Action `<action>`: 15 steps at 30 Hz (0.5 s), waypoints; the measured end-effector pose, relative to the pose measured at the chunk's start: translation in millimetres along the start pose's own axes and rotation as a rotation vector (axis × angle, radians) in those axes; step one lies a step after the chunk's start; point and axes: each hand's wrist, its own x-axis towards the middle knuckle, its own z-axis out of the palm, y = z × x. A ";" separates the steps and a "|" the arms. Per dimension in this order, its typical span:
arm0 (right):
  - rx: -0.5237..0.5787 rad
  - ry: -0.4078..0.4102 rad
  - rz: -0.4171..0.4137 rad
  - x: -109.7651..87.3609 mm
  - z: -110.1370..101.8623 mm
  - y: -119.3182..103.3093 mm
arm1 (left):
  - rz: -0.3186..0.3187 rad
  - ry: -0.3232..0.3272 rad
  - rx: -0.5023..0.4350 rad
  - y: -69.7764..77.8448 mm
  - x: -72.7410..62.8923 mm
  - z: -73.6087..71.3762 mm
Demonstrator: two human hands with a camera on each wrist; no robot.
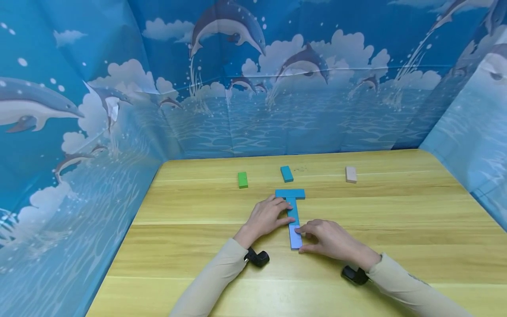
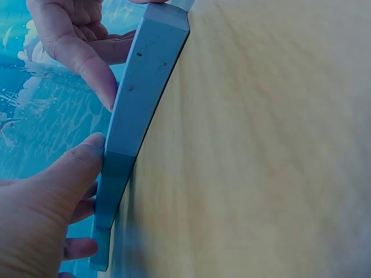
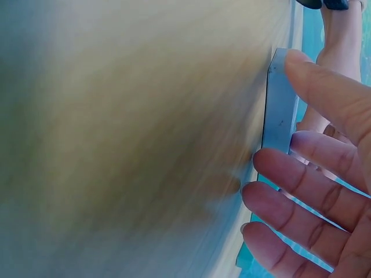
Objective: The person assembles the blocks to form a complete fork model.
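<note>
Flat blocks lie in a T on the table. A blue crossbar block (image 1: 290, 193) is at the far end, a blue stem block (image 1: 291, 202) runs toward me, and a lavender block (image 1: 295, 241) ends the stem. My left hand (image 1: 266, 216) rests at the left of the blue stem, thumb and fingertips on it. Beside the lavender block is my right hand (image 1: 328, 240), its index fingertip on the top face and its thumb at the near right corner. In the right wrist view, the other fingers (image 3: 295, 223) of that hand extend nearly straight, off the lavender block.
Beyond the T, a green block (image 1: 243, 180), a smaller blue block (image 1: 287, 174) and a pale pinkish block (image 1: 350, 174) lie apart on the wooden table (image 1: 396, 211). A dolphin-printed sheet (image 1: 317, 119) rises behind the table and along its sides.
</note>
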 end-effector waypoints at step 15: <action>0.004 0.006 0.007 1.6 0.7 -0.4 | 0.013 -0.157 0.023 -1.9 -10.9 -8.7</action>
